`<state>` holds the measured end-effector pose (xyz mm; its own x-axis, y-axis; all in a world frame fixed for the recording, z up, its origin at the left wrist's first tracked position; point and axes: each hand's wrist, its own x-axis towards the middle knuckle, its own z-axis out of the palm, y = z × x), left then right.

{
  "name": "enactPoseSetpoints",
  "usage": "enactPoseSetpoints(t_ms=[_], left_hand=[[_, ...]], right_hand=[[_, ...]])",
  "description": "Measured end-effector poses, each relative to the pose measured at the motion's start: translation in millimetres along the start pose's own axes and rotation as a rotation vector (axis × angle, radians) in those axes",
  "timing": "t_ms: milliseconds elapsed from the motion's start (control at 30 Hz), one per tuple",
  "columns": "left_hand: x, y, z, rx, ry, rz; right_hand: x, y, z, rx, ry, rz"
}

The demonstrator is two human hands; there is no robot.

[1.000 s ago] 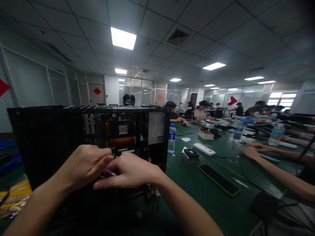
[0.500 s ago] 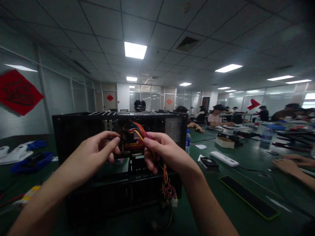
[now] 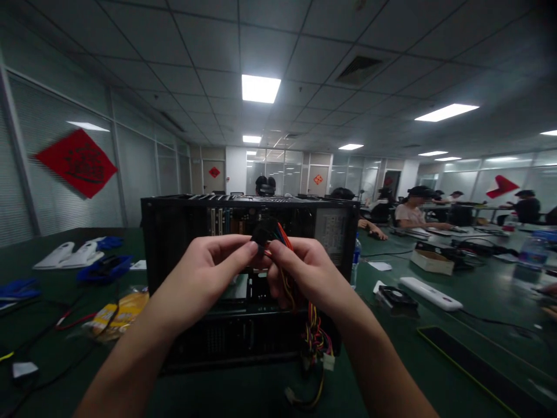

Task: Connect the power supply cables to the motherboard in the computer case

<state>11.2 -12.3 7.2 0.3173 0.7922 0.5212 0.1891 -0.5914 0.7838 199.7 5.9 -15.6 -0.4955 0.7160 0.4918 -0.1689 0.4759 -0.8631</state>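
Your left hand [image 3: 209, 273] pinched the black connector [image 3: 261, 235] at its fingertips, the computer case [image 3: 174, 244] just beyond. Your right hand [image 3: 304, 273], touching it, gripped the coloured wires [image 3: 312, 325]; holding the plug body would probably have strained them less.

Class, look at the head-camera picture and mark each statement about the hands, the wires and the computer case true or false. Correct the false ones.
1. The right hand grips the coloured wires in front of the open computer case. True.
2. The computer case stands on a wooden floor. False: it stands on the green table.
3. A small fan lies on the table to the right of the case. True.
4. The left hand lies flat on the table. False: it is raised, and its fingertips pinch the black connector.
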Motion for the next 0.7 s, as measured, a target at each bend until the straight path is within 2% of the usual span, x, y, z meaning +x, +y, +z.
enactPoseSetpoints(t_ms=[233,500,700], left_hand=[[1.7,2.0,-0.7,-0.009,-0.043,-0.057],[1.3,0.9,2.9,-0.076,0.045,-0.074],[2.9,-9.2,18.0,-0.164,0.156,0.011]], right_hand=[[-1.7,-0.9,-0.2,-0.04,0.052,-0.015],[1.5,3.7,-0.9,0.034,0.064,0.043],[3.0,6.6,-3.0,-0.029,0.045,-0.036]])
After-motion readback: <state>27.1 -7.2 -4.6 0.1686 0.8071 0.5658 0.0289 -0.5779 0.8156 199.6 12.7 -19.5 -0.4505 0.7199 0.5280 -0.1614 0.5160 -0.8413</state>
